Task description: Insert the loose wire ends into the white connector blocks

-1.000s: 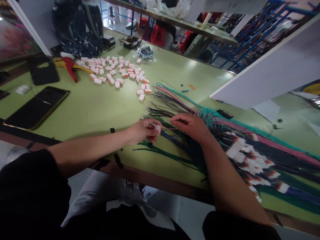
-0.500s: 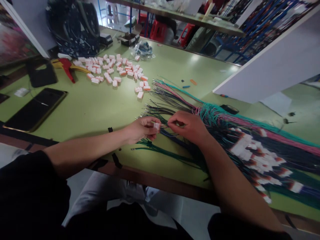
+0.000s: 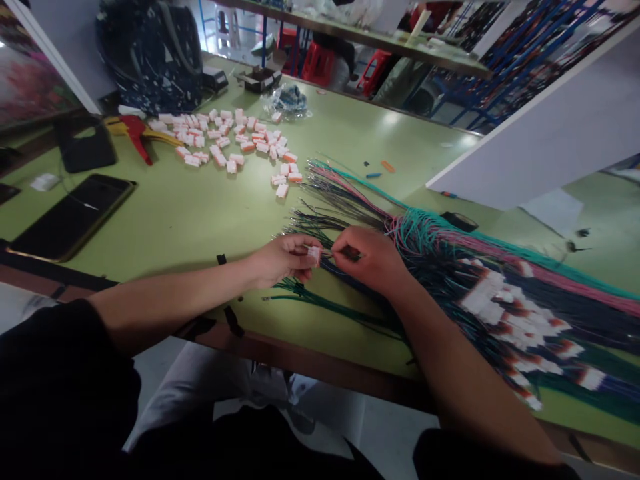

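Between the thumb and fingers of my left hand (image 3: 287,259) is a small white and orange connector housing (image 3: 315,254). My right hand (image 3: 363,257) is closed in a pinch just right of it, on a thin wire (image 3: 327,253) that reaches toward the housing's right side. Whether the wire's tip sits inside the housing I cannot tell. Under and beyond both hands lie dark wires (image 3: 320,223) with bare metal ends. Green wires (image 3: 320,300) stretch over the table below my hands.
Loose connector housings (image 3: 240,140) lie scattered at the back left, near red and yellow pliers (image 3: 135,137). A phone (image 3: 70,217) rests at the left. Wired housings (image 3: 505,303) and a teal and pink wire bundle (image 3: 425,227) cover the right side. A white panel (image 3: 540,120) stands behind.
My right hand has shifted slightly left, closer to the housing. My left hand stays in place with the connector housing.
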Tool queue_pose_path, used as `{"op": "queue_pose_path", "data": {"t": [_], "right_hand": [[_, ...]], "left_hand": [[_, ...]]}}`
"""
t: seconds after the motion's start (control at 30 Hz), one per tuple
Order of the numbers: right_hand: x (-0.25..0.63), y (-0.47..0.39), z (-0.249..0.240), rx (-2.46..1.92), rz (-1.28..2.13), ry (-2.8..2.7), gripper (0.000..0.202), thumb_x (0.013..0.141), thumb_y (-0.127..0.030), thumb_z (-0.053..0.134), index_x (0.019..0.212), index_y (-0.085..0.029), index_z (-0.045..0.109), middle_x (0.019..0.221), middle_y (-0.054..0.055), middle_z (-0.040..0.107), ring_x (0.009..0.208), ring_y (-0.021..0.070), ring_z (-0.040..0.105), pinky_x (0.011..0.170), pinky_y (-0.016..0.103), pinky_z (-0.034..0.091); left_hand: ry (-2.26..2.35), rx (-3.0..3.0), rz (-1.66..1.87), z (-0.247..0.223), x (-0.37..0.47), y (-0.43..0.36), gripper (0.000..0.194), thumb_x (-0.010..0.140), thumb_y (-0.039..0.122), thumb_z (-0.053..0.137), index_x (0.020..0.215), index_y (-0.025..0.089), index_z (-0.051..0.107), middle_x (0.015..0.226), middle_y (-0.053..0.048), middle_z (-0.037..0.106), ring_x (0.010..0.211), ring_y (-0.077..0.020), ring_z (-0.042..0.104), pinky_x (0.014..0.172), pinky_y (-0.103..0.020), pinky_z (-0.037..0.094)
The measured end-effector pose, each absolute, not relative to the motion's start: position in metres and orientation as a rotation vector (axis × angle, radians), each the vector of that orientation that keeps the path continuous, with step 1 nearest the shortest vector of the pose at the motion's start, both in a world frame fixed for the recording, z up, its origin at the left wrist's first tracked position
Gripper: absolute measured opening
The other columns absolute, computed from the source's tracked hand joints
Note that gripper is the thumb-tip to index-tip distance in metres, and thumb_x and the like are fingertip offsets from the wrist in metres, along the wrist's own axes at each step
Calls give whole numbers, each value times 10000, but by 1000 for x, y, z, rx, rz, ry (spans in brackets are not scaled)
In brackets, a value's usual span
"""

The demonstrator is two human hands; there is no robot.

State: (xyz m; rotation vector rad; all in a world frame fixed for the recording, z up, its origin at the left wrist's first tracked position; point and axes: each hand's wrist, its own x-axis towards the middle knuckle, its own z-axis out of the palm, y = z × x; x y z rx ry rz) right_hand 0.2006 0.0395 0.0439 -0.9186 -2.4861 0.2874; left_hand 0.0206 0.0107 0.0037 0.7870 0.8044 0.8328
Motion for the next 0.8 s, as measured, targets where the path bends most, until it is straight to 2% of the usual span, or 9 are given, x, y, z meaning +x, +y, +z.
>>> {"op": "queue_pose_path", "data": {"t": [0.2,0.33,0.43,0.67,0.8], "right_hand": [[197,38,43,-913,291,-2497,105,727,-154,494,644,-194,544,636,3,577,562,109,469,572,241,372],[196,37,38,-885,294,-2509,104,734,-159,501,664,-191,571,661,13,604,593,116,508,588,238,389],[195,38,34,-892,278,-2518,110,741,-165,508,674,-189,592,674,19,621,605,118,523,596,237,396],[200,42,41,-970,485,-2470,112,755,-222,532,708,-183,626,662,10,637,580,107,542,567,219,395],[198,41,40,-1021,451,-2485,107,729,-202,530,690,-178,627,641,8,628,560,108,525,562,226,380]], "left_hand": [[844,806,828,4,20,11,214,697,80,663,899,106,596,602,41,581,428,-44,520,418,-170,400],[863,826,804,6,21,10,263,661,58,682,911,105,614,556,51,586,412,-42,515,405,-159,393],[903,831,801,9,22,8,223,672,31,647,883,97,616,529,50,585,394,-49,515,392,-159,387],[922,810,817,10,24,7,197,694,32,627,879,100,611,562,46,602,389,-42,514,399,-162,403],[932,817,806,9,25,8,237,679,42,659,904,102,614,567,51,597,397,-36,509,412,-163,415]]}}
